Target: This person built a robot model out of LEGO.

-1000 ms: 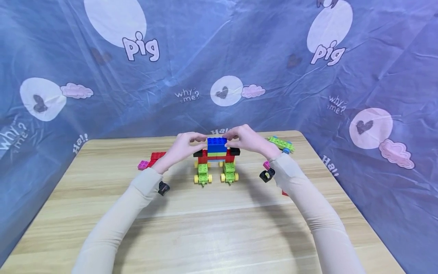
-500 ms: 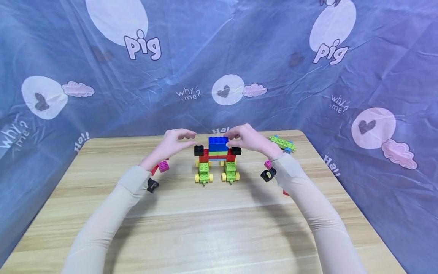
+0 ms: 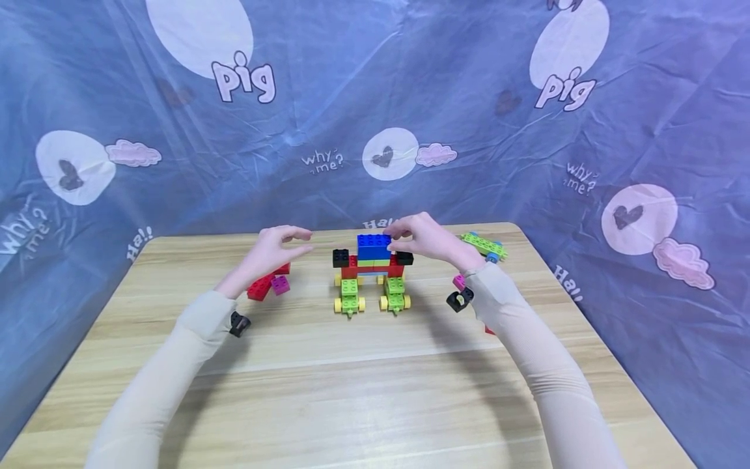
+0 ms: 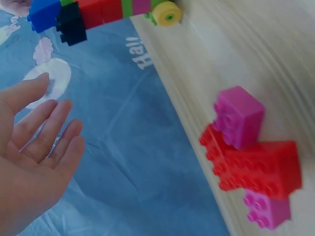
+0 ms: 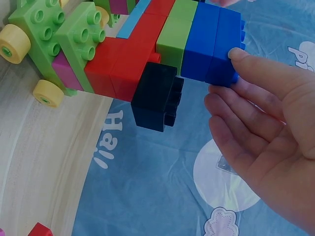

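A toy brick model stands at the table's middle in the head view, with two stacked blue bricks (image 3: 374, 247) on top. Below them come a light green layer, red bricks (image 5: 142, 44), a black brick (image 3: 340, 258) jutting out on each side, and green legs on yellow-wheeled bases (image 3: 349, 303). My right hand (image 3: 426, 236) pinches the right end of the upper blue brick, thumb on its near face and fingers behind. My left hand (image 3: 275, 249) hangs in the air left of the model, its fingers loosely bent and holding nothing.
Red bricks (image 4: 275, 167) and magenta bricks (image 4: 243, 115) lie on the table left of the model. At the back right is a green wheeled base (image 3: 483, 246). A pink brick (image 3: 458, 281) and a red piece (image 3: 489, 330) show beside the right forearm. Printed blue cloth surrounds the table.
My left hand has drawn away from the blue bricks toward the left, uncovering the left black brick and the loose red and magenta bricks. My right hand has stayed at the blue brick.
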Motion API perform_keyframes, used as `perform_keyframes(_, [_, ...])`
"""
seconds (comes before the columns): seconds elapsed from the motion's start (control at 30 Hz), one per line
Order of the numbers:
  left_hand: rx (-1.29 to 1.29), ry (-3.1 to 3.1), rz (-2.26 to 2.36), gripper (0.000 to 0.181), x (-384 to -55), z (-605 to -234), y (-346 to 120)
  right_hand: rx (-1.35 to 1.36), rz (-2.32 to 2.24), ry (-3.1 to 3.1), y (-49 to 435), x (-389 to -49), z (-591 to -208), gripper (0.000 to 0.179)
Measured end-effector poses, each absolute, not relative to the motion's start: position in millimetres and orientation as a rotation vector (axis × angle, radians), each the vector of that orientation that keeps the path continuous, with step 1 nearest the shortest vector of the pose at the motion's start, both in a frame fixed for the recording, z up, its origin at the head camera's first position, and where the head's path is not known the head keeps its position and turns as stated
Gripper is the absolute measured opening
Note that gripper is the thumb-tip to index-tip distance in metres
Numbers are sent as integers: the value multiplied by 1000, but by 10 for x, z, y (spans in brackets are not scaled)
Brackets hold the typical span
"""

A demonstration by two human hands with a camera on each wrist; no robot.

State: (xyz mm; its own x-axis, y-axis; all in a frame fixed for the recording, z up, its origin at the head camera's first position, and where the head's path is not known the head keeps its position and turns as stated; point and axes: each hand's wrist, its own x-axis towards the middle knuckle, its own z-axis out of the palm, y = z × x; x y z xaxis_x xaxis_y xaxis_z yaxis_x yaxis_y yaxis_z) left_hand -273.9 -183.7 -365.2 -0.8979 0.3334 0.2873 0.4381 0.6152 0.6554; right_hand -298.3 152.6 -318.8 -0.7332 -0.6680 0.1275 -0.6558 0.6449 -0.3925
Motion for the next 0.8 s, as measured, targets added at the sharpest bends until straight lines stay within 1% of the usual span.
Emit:
perform_keyframes(0.43, [-555, -2763, -1143, 42, -2748, -3847, -2172, -1135, -662, 2825, 1508, -2968, -3170, 33])
perform_keyframes(0.8, [-520, -2800, -1048, 41, -2821, -3987, -2435, -1130, -648, 2827, 1499, -2963, -3166, 33])
